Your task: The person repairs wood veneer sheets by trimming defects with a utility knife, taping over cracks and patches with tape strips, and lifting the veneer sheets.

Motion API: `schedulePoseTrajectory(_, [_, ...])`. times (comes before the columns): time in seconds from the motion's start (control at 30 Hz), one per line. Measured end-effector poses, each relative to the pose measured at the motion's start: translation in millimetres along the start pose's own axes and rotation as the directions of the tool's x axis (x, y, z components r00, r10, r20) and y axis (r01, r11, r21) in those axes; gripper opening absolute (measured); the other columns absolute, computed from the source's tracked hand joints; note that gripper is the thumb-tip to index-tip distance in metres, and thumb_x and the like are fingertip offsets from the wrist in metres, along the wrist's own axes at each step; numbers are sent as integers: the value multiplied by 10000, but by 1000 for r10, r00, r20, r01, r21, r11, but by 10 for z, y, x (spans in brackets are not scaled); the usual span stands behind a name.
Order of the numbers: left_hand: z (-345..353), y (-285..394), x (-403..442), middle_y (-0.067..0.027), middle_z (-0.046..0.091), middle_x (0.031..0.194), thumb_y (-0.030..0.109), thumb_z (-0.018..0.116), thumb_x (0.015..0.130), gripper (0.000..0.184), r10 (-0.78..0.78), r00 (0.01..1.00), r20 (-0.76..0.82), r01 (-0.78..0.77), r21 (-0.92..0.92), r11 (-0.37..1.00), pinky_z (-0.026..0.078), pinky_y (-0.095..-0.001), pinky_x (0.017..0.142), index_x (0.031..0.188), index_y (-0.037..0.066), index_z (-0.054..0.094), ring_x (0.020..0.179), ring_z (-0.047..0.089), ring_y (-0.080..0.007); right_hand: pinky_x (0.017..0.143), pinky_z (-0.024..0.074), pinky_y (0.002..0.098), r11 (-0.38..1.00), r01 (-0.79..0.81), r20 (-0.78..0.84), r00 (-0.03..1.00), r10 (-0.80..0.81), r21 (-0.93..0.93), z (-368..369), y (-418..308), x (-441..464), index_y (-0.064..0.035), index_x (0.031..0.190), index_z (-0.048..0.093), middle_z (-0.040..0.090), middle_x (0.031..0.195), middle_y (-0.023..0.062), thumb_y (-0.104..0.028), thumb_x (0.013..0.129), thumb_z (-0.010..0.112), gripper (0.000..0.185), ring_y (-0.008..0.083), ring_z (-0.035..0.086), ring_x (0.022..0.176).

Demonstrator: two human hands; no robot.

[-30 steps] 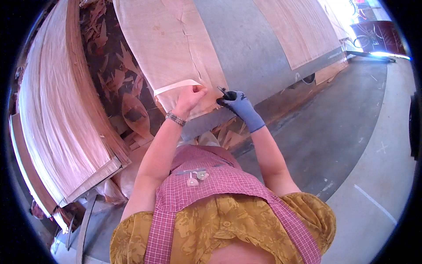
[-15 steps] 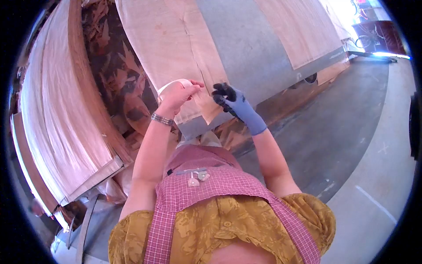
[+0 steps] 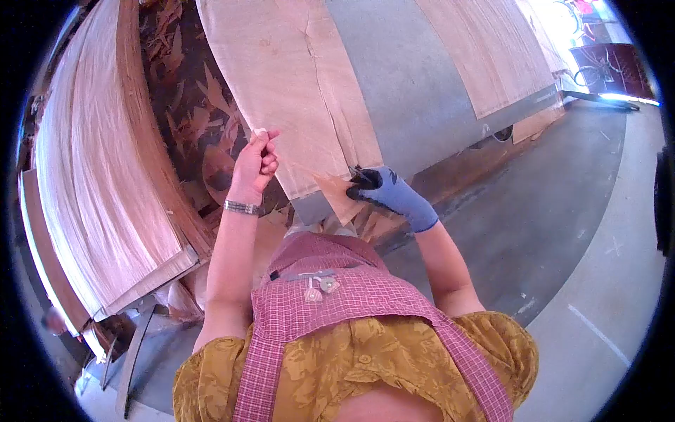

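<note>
My bare left hand (image 3: 256, 163), with a metal bracelet at the wrist, is closed over the left edge of a wood veneer sheet (image 3: 288, 77). A small pale bit shows at its fingertips; the rest is hidden. My right hand (image 3: 383, 191), in a blue and black glove, is closed at the sheet's near edge. It grips a thin dark tool (image 3: 357, 171), partly hidden by the fingers. Beside the glove, a pointed flap of veneer (image 3: 337, 197) hangs at the near edge. A long crack runs up the sheet from near my right hand.
A tall stack of veneer (image 3: 105, 162) stands at the left, with torn scraps (image 3: 204, 105) in the gap. A grey surface (image 3: 401, 84) lies beside the sheet, with another veneer sheet (image 3: 485, 56) farther right. Dark floor (image 3: 527, 197) extends at the right.
My left hand has moved left, away from my right hand, and the pale strip it held has mostly gone from view. My right hand has lowered beside the pointed flap.
</note>
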State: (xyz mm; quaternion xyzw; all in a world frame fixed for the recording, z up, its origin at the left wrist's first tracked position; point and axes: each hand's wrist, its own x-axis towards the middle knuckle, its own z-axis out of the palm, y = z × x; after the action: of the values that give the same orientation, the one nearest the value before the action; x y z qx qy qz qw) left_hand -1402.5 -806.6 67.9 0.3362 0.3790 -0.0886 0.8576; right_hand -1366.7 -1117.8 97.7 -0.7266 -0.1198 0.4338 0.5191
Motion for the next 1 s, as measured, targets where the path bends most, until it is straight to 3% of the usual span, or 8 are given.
schedulePoseTrajectory(0.2, [-13, -90, -83, 13, 514, 740, 359, 529, 1005, 394, 158, 987, 21, -158, 283, 946, 323, -179, 406, 1218, 30, 567, 559, 463, -47, 667, 455, 286, 987, 143, -20, 989, -145, -76, 155, 22, -20, 14, 977, 660, 641, 777, 10, -217, 826, 754, 292, 97, 545, 715])
schedulePoseTrajectory(0.3, [701, 181, -450, -26, 591, 862, 435, 522, 993, 459, 327, 942, 77, -333, 80, 940, 395, -189, 451, 1217, 39, 581, 666, 575, -81, 591, 433, 269, 925, 156, -211, 974, -85, 347, 194, 178, -5, -6, 981, 674, 656, 802, 2, -207, 836, 744, 258, 84, 530, 659])
schedulePoseTrajectory(0.4, [707, 170, -287, -56, 646, 1148, 514, 530, 959, 537, 314, 932, 183, -357, 616, 702, 434, -215, 507, 1238, 59, 584, 698, 598, -88, 522, 402, 232, 959, -42, -332, 933, 139, 282, 1, 6, 102, -21, 1003, 680, 673, 826, -6, -183, 853, 724, 225, 57, 514, 603])
schedulePoseTrajectory(0.5, [877, -149, -71, -38, 677, 1048, 441, 583, 940, 435, -43, 986, 159, -116, 856, 504, 431, -221, 512, 1113, 48, 653, 698, 604, -88, 477, 358, 207, 965, -79, -354, 920, 167, 250, -94, -91, 277, -33, 1027, 675, 669, 813, -13, -165, 867, 706, 210, 43, 488, 546])
schedulePoseTrajectory(0.53, [824, -259, 56, -25, 684, 995, 423, 602, 926, 408, -35, 981, 190, -142, 834, 533, 433, -221, 516, 1073, 48, 669, 686, 604, -89, 483, 366, 208, 964, -25, -351, 929, 120, 263, -106, -29, 334, -43, 1001, 677, 645, 761, -15, -187, 872, 698, 195, 44, 492, 547])
schedulePoseTrajectory(0.7, [702, -621, 341, 17, 692, 726, 330, 687, 861, 279, 84, 964, 250, -259, 836, 484, 455, -235, 544, 827, 56, 726, 615, 604, -82, 579, 447, 312, 998, -63, -336, 941, 48, -32, -257, 194, 389, -31, 950, 668, 647, 729, 61, -257, 847, 710, 252, 129, 569, 638])
schedulePoseTrajectory(0.9, [766, -723, 292, -99, 701, 699, 335, 673, 811, 299, 208, 926, 314, -332, 942, 52, 506, -345, 612, 785, 43, 731, 632, 670, -198, 686, 474, 424, 906, -159, -379, 925, -2, -392, -257, 429, 436, -47, 893, 641, 652, 798, 161, -434, 820, 697, 399, 323, 627, 743])
schedulePoseTrajectory(1.0, [693, -867, 405, -119, 696, 721, 364, 667, 786, 310, 279, 909, 309, -332, 943, 36, 512, -376, 622, 788, 61, 732, 663, 676, -252, 697, 477, 440, 862, -226, -382, 923, 41, -454, -244, 386, 432, -63, 889, 640, 661, 838, 170, -467, 815, 691, 414, 351, 637, 787])
